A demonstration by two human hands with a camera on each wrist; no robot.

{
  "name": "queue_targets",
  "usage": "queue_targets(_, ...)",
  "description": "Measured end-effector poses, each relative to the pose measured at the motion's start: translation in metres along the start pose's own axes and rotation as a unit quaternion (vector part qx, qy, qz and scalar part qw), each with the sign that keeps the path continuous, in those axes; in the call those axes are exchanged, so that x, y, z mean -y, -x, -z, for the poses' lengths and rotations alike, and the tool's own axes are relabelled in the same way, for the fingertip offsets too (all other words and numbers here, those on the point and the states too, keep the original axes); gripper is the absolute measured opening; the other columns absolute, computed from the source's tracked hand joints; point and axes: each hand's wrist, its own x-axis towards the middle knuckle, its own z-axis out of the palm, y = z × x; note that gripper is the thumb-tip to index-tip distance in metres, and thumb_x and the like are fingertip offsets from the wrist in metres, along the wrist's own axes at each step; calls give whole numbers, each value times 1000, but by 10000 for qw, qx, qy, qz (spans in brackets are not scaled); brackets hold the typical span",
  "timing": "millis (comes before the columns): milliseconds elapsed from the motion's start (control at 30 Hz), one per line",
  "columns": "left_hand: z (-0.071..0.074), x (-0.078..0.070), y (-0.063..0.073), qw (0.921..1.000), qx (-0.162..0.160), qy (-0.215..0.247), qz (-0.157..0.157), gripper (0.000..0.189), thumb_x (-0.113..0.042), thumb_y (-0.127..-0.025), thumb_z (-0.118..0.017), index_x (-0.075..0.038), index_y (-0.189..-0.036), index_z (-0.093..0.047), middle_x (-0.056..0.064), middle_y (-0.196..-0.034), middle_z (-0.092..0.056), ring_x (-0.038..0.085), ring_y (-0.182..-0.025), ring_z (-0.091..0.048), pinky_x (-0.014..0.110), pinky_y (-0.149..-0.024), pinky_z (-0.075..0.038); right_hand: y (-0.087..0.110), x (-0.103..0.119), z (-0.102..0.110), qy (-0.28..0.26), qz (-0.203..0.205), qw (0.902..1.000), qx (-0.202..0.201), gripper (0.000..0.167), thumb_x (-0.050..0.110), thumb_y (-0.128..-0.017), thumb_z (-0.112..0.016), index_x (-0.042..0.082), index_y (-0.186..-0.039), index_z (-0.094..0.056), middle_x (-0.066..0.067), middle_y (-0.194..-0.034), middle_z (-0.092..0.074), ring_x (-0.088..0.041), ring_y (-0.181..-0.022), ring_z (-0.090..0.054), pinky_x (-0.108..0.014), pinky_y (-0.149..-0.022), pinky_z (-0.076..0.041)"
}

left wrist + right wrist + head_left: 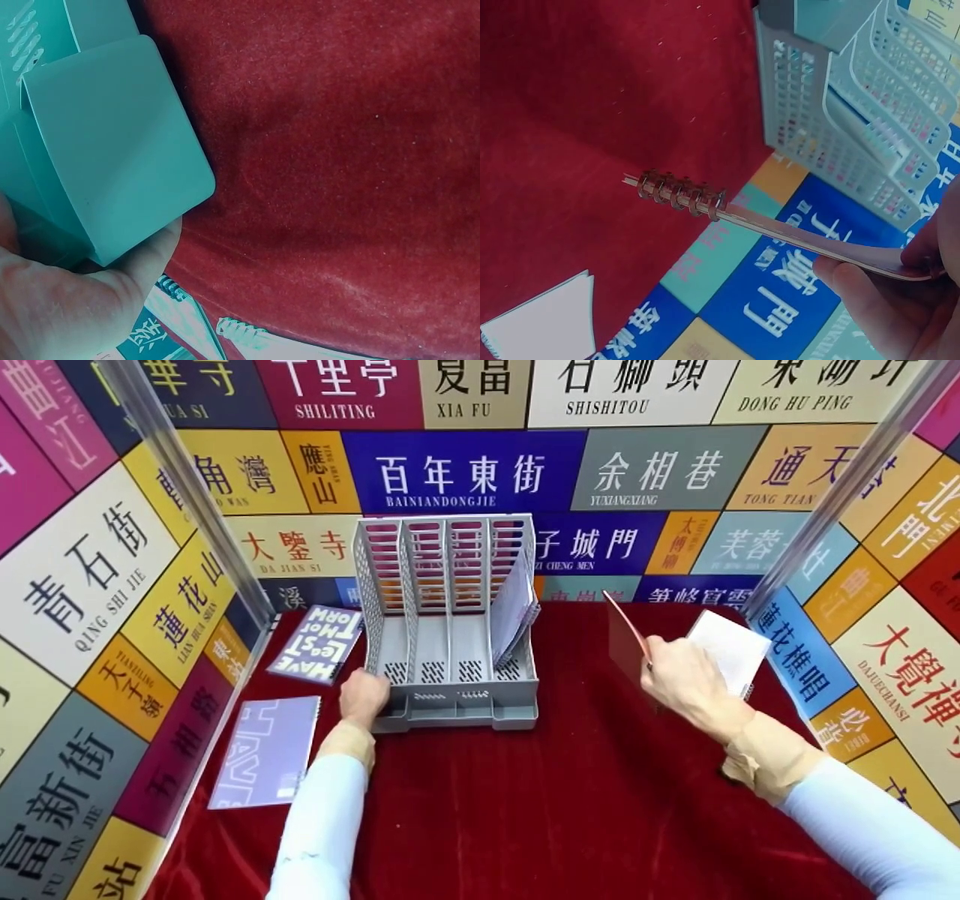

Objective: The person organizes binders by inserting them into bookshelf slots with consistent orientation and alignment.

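At the front left corner of a grey four-slot file rack (pixel 471 718), my left hand (pixel 364 695) grips the edge. In the left wrist view the thumb side of that hand lies against the rack's end panel (pixel 124 142), and its other fingers are mostly hidden. To the right of the rack, my right hand (pixel 686 679) pinches a ring-bound notebook (pixel 626 637) with a reddish-brown cover. That notebook is held up on edge, its binding rings (pixel 681 193) pointing away from the hand. Other notebooks (pixel 512 611) lean in the rack's rightmost slot.
Left of the rack lie a lettered notebook (pixel 319 645) and a lilac notebook (pixel 266 750). Behind my right hand, a white notebook (pixel 727 649) lies on the red cloth (pixel 480 810). Panels with printed place names (pixel 465 472) and clear corner posts (pixel 199 502) enclose the table.
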Motion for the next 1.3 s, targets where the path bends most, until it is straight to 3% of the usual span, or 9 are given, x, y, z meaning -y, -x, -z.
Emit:
queue_targets(333, 1, -1, 3, 9999, -140, -18, -95, 50, -26, -99, -51, 3, -135, -70, 31, -146, -71, 50, -138, -69, 59, -116, -56, -4, 29, 3, -176, 480, 9976, -471, 10, 5, -94, -62, 5, -84, -62, -9, -56, -56, -33, -48, -60, -54, -45, -50)
queue_targets(700, 0, -3, 4, 10000, 17, 38, 22, 51, -26, -100, -51, 1, -139, -68, 29, -148, -70, 49, -139, -68, 58, -119, -54, -5, 55, 13, -465, 718, 9922, -909, 17, 6, -95, -64, 6, -78, -61, -8, -53, -54, -42, -48, -64, -57, -42, -50)
queue_targets(967, 0, -3, 5, 10000, -3, 34, -6, 49, -25, -99, -52, 2, -137, -70, 29, -145, -73, 48, -136, -70, 57, -116, -56, -13, 71, 15, -798, 714, 9893, -994, 24, 6, -98, -65, 5, -74, -59, -9, -56, -54, -42, -53, -65, -60, -51, -54)
queue_targets(1167, -2, -2, 2, 10000, -28, 7, 36, 53, -26, -99, -50, 0, -142, -69, 28, -149, -71, 49, -141, -68, 59, -118, -55, -25, 87, 16, -1061, 763, 9878, -846, 27, 7, -99, -65, 6, -73, -58, -4, -58, -50, -30, -54, -56, -56, -54, -54)
queue_targets(1300, -1, -2, 1, 10000, -42, -29, 13, 52, -26, -99, -51, 0, -141, -69, 29, -149, -71, 49, -140, -68, 59, -118, -54, -34, 96, 15, -1196, 799, 9863, -810, 22, 8, -98, -66, 4, -77, -65, -11, -60, -62, -34, -57, -64, -57, -57, -56)
